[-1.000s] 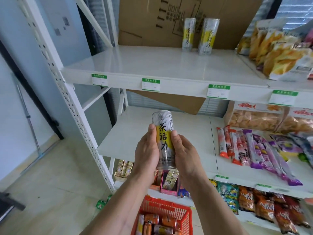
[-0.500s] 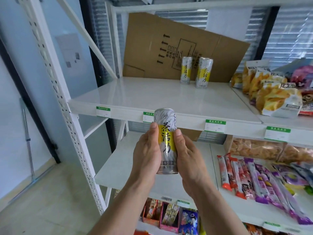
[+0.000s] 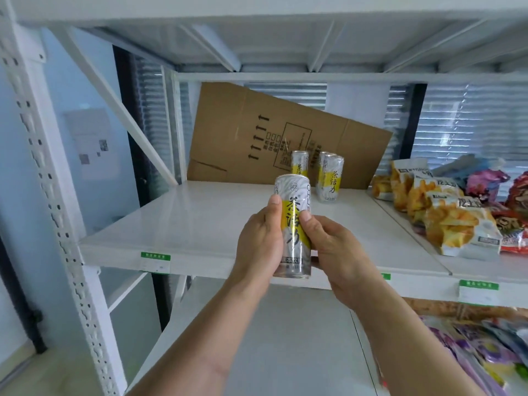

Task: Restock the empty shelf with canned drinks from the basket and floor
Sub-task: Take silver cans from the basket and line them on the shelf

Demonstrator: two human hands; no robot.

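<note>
A tall silver and yellow can point(image 3: 293, 201) stands upright between both my hands, in front of the white shelf's front edge point(image 3: 200, 265). My left hand point(image 3: 258, 241) grips its left side with the thumb up along the label. My right hand point(image 3: 333, 247) holds its right side, thumb on the yellow band. Two matching cans stand at the back of the shelf: one point(image 3: 300, 164) partly hidden behind the held can, the other point(image 3: 330, 178) to its right. The basket and the floor stock are out of view.
A flattened cardboard box point(image 3: 257, 138) leans against the back of the shelf behind the cans. Orange snack bags point(image 3: 454, 221) fill the shelf section to the right. A perforated white upright point(image 3: 57, 212) stands at the left. Purple packets point(image 3: 485, 350) lie on the lower shelf, right.
Both hands have lifted the can from the lower shelf's height up to the level of the shelf with the two cans. The view has tilted up, and the red basket has left it.
</note>
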